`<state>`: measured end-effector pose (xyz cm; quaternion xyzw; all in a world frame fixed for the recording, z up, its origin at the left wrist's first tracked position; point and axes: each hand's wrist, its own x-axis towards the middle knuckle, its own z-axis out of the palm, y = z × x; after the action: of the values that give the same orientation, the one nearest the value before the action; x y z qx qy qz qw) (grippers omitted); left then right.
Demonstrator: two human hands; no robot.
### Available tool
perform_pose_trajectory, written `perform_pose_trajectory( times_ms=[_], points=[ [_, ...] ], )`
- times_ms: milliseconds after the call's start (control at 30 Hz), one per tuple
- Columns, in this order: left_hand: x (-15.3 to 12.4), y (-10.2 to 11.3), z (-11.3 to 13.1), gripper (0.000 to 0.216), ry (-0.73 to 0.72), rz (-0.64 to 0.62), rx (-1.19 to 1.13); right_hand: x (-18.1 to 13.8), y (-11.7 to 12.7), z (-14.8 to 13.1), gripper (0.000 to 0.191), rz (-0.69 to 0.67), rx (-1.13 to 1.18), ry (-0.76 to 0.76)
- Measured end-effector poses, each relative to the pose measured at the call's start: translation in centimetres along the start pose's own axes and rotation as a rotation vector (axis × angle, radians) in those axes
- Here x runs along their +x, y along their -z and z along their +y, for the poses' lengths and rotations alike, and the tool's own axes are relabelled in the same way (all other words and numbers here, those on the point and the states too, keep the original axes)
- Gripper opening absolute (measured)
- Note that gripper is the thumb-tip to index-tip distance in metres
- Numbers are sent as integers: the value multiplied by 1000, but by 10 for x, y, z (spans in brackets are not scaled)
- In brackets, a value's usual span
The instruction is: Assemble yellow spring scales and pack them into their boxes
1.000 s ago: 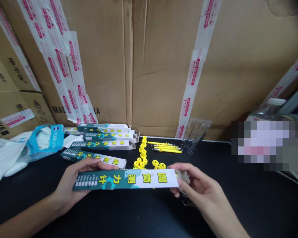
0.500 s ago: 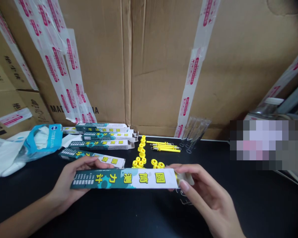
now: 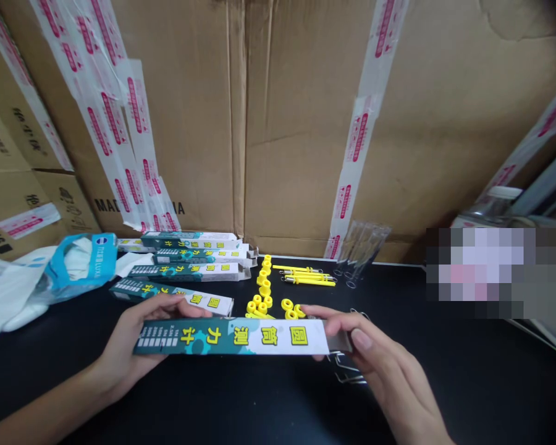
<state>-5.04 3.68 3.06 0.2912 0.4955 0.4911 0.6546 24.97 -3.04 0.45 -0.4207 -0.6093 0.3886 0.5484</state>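
A long green-and-white cardboard box [image 3: 254,337] with yellow lettering lies level across both hands. My left hand [image 3: 132,343] is closed around its green end, fingers behind and thumb side hidden in part. At the white end, my right hand [image 3: 384,361] pinches the end flap [image 3: 339,341] between thumb and fingers. What is inside the box is hidden. Just behind it on the black table are yellow rings [image 3: 287,305] and yellow caps [image 3: 264,287]. Bent metal wire hooks [image 3: 349,374] lie partly under my right hand.
Several similar boxes [image 3: 199,271] lie at the back left, beside a blue-and-white tissue pack [image 3: 81,266]. Yellow rods with springs [image 3: 308,279] and clear tubes [image 3: 364,250] lie toward the back. A large cardboard carton [image 3: 296,123] walls off the far side. A capped bottle [image 3: 500,204] stands at right.
My right fingers have shifted on the end flap, which now lies closer to the box mouth. The yellow bit seen there before is hidden. The box has dropped slightly.
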Motion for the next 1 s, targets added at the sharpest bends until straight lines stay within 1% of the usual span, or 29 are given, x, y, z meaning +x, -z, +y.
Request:
perform_pose_trajectory(
  times_ms=[100, 167, 233, 367, 467, 567, 667, 800, 900, 1000],
  points=[
    [1, -2, -1, 21, -15, 31, -12, -2, 0, 1, 32, 43, 106, -97],
    [-1, -4, 0, 23, -12, 66, -16, -2, -2, 0, 40, 61, 125, -130],
    [-3, -7, 1, 25, 2, 100, -20, 0, -6, -2, 43, 84, 151, -149],
    [-7, -11, 3, 28, 14, 107, -16, 3, -11, -6, 39, 144, 221, -224],
    [-8, -9, 3, 24, 15, 79, -9, 4, -9, -5, 33, 121, 210, -243],
    [-7, -5, 2, 19, -5, 60, 5, 6, -7, -4, 28, 64, 214, -242],
    [-6, -2, 1, 20, -31, 52, 31, 8, -7, -6, 27, 27, 292, -255],
    [-7, -2, 1, 25, -91, 33, 72, 10, -10, -5, 27, 32, 365, -266],
    [-8, -2, 1, 28, -134, 30, 105, 9, -10, -1, 31, -22, 264, -254],
    [-8, -2, 0, 29, -147, 21, 129, 8, -10, 2, 32, -66, 160, -251]
  ],
)
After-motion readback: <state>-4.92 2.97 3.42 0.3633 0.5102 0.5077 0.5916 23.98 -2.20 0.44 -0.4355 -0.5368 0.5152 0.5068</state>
